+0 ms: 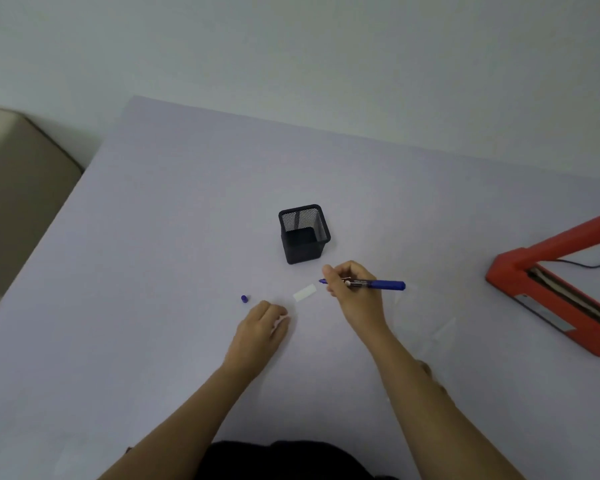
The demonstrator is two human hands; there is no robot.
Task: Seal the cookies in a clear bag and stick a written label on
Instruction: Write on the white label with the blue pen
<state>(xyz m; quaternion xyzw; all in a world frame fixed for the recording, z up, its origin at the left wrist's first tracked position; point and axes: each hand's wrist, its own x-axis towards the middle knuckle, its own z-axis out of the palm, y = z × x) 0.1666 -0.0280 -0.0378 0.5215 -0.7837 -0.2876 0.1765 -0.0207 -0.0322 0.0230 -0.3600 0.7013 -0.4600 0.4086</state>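
My right hand [352, 289] has its fingers curled round a blue pen [385, 284], gripping it in a writing hold. The tip points left, just beside the far right corner of a small white label [305, 293] that lies flat on the pale lilac table [153, 237].

My left hand [260, 327] rests on the table near and left of the label, fingers curled under. A white scrap [282, 320] shows at the fingertips, but I cannot tell whether I am gripping it. The blue pen cap [244, 298] lies just left of that hand.

A black mesh pen holder [303, 237] stands just beyond the label. The clear bag [442, 329] lies faintly visible to the right of my right forearm, with brown cookies [425, 368] peeking out beside the arm. A red heat sealer [551, 292] sits at the far right.
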